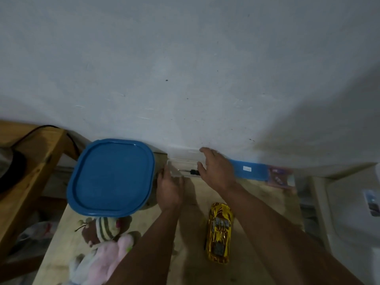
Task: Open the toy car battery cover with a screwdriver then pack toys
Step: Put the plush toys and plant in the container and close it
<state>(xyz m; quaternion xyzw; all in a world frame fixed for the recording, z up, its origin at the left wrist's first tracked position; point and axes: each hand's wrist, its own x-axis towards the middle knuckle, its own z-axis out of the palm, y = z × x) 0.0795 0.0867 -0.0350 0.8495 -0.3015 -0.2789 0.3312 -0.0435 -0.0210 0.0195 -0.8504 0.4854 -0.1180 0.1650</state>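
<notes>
Screwdriver (188, 171) lies inside a clear case (185, 168) at the far edge of the table (257, 198), against the wall; only a thin metal shaft and a dark collar show, the handle being hidden behind the right hand (218, 171). The case lid stands open toward the wall. The left hand (169, 187) rests at the near left corner of the case with its fingers extended against the rim; whether they curl round the edge cannot be told. The right hand covers the right end of the case with fingers spread and nearly straight, gripping nothing that shows. The car (219, 233) sits on its wheels near the front of the table, well apart from the case, between the two forearms. Judged from its look, the screwdriver is light, rigid and slim, and its smooth shaft is likely to roll or slip; take it by the handle end, not the shaft. The case looks thin and light and may slide, so bracing it with the left hand is advisable. The car appears to be a hard, glossy plastic shell, light and somewhat slippery; hold it across the body sides and invert it to reach the battery cover, which does not show. Soft toys (107, 243) lie at the near left beside a blue-lidded tub (112, 175).
</notes>
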